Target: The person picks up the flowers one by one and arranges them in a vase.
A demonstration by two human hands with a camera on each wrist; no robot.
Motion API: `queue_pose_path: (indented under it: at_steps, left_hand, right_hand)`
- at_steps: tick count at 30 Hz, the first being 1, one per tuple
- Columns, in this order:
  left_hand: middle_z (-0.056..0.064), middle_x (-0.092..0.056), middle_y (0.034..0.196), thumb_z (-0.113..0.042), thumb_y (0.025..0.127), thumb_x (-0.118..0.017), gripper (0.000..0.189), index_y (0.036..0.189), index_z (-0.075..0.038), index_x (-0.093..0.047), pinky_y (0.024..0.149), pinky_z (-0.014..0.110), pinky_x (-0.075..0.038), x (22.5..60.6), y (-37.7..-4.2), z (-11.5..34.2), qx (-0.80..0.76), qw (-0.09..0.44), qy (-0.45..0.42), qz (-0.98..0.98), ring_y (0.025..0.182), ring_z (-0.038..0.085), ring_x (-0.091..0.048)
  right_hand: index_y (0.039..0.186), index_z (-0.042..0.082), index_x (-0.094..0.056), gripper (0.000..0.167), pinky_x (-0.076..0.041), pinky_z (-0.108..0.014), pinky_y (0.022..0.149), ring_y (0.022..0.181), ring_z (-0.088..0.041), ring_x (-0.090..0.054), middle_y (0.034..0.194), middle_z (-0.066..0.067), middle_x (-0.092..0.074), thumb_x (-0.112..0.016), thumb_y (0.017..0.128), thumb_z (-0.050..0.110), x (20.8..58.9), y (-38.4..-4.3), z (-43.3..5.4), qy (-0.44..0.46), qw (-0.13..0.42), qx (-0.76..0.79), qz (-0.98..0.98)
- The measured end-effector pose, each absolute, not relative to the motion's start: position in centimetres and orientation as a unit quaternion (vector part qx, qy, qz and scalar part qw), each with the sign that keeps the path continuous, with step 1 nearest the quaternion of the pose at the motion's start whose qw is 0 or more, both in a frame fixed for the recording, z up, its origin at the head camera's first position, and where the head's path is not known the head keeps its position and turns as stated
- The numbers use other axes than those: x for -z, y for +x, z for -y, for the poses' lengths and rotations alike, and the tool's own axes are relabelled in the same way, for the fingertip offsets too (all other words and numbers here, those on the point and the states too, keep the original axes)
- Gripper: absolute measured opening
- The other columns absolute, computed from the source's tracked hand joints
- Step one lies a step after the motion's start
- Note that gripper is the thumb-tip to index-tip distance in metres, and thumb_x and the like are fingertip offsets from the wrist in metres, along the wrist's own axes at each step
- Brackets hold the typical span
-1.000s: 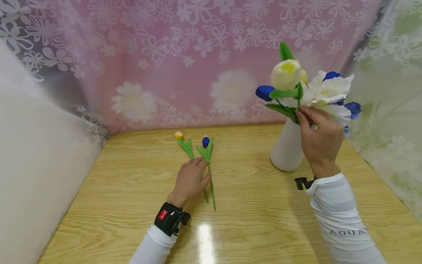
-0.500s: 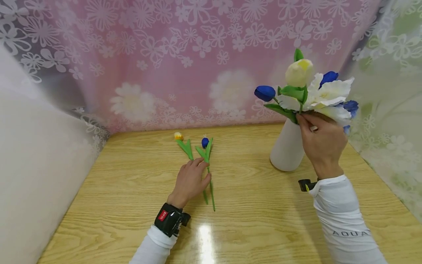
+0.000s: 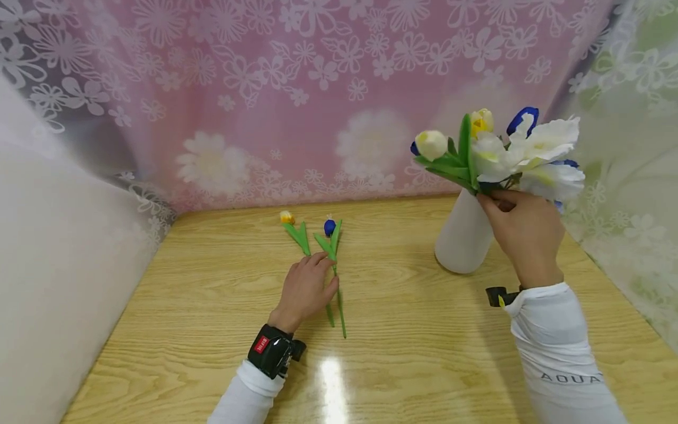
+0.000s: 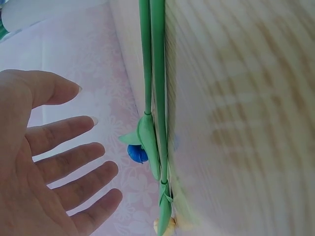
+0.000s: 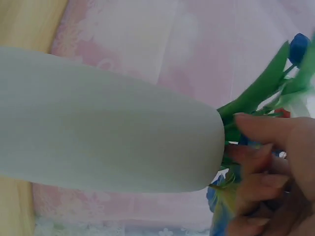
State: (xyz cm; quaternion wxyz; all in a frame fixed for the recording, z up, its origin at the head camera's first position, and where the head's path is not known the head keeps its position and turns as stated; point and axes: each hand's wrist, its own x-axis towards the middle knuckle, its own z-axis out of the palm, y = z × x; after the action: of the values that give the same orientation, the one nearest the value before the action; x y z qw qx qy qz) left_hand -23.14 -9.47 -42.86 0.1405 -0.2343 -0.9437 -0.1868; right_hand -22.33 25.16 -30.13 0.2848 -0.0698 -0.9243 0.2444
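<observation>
At the mouth of the white vase (image 3: 459,244), my right hand (image 3: 529,238) pinches the base of a cream-white tulip (image 3: 431,145), whose bloom leans left. In the right wrist view, thumb and fingers are right at the vase rim (image 5: 222,132), with green leaves and stems between and behind them. My left hand (image 3: 306,287) is low over two stems on the table, its fingers spread and relaxed in the left wrist view. Those stems belong to a blue tulip (image 3: 329,228) and a yellow-orange tulip (image 3: 288,218), lying side by side.
Standing in the vase are large white flowers (image 3: 548,144), a yellow tulip (image 3: 482,122) and blue blooms (image 3: 523,119). The wooden table (image 3: 212,347) runs back to a pink floral curtain (image 3: 296,129). Pale curtains hang at both sides.
The cream-white tulip has gone down into the vase and tipped left. My right hand has moved slightly down and right. The left hand has stayed in place.
</observation>
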Motion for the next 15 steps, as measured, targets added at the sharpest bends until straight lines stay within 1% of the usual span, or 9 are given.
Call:
queue_pose_path:
  at_steps: [2, 4, 6, 9, 11, 13, 15]
  left_hand:
    - [0.013, -0.057, 0.127, -0.023, 0.091, -0.063, 0.03, 0.115, -0.007, -0.067, 0.091, 0.051, -0.044, 42.8, -23.2, 9.5, 0.187, 0.143, -0.235, 0.943, 0.114, 0.032, -0.054]
    - [0.013, -0.058, 0.127, -0.023, 0.091, -0.063, 0.03, 0.116, -0.007, -0.067, 0.091, 0.051, -0.044, 42.8, -23.2, 9.5, 0.187, 0.145, -0.238, 0.942, 0.114, 0.032, -0.054]
    - [0.013, -0.058, 0.127, -0.024, 0.091, -0.062, 0.03, 0.116, -0.007, -0.067, 0.091, 0.051, -0.044, 42.8, -23.3, 9.5, 0.186, 0.148, -0.241, 0.941, 0.114, 0.032, -0.055]
    - [0.014, -0.058, 0.127, -0.024, 0.091, -0.063, 0.03, 0.116, -0.007, -0.067, 0.091, 0.051, -0.044, 42.8, -23.3, 9.4, 0.19, 0.148, -0.243, 0.94, 0.114, 0.033, -0.054]
    - [0.014, -0.058, 0.126, -0.023, 0.091, -0.063, 0.03, 0.115, -0.006, -0.067, 0.09, 0.051, -0.044, 42.9, -23.2, 9.4, 0.192, 0.147, -0.242, 0.94, 0.114, 0.033, -0.054]
    - [0.014, -0.058, 0.126, -0.022, 0.09, -0.064, 0.029, 0.114, -0.006, -0.068, 0.09, 0.051, -0.045, 42.9, -23.2, 9.3, 0.193, 0.145, -0.239, 0.94, 0.114, 0.033, -0.054]
    - [0.014, -0.058, 0.126, -0.022, 0.09, -0.064, 0.028, 0.113, -0.006, -0.068, 0.09, 0.051, -0.045, 43.0, -23.1, 9.3, 0.192, 0.143, -0.237, 0.942, 0.113, 0.033, -0.055]
  right_hand:
    - [0.104, 0.012, -0.077, 0.04, -0.04, -0.042, 0.047, 0.072, -0.033, -0.063, 0.083, -0.013, -0.071, -0.063, 0.089, 0.046, 30.4, -22.3, -24.8, -0.065, 0.32, -0.254, 0.91]
    - [0.102, 0.013, -0.077, 0.035, -0.039, -0.041, 0.05, 0.069, -0.029, -0.063, 0.08, -0.011, -0.071, -0.067, 0.087, 0.043, 30.7, -22.5, -24.3, -0.056, 0.354, -0.261, 0.896]
    - [0.101, 0.012, -0.077, 0.032, -0.039, -0.041, 0.053, 0.068, -0.029, -0.063, 0.078, -0.011, -0.071, -0.07, 0.085, 0.039, 30.9, -22.8, -24.0, -0.045, 0.383, -0.264, 0.884]
    - [0.096, 0.011, -0.078, 0.03, -0.039, -0.043, 0.052, 0.065, -0.031, -0.062, 0.076, -0.011, -0.07, -0.07, 0.086, 0.039, 31.0, -23.2, -23.8, -0.044, 0.409, -0.257, 0.875]
    - [0.094, 0.011, -0.079, 0.033, -0.039, -0.047, 0.05, 0.064, -0.034, -0.062, 0.076, -0.012, -0.07, -0.067, 0.087, 0.042, 31.1, -23.3, -23.9, -0.06, 0.406, -0.248, 0.878]
    - [0.094, 0.012, -0.079, 0.039, -0.04, -0.05, 0.049, 0.064, -0.037, -0.062, 0.078, -0.012, -0.07, -0.063, 0.089, 0.047, 31.1, -23.3, -24.1, -0.082, 0.387, -0.236, 0.887]
    - [0.096, 0.013, -0.078, 0.042, -0.04, -0.05, 0.049, 0.065, -0.037, -0.062, 0.079, -0.012, -0.07, -0.06, 0.089, 0.05, 31.2, -23.1, -24.2, -0.095, 0.365, -0.232, 0.897]
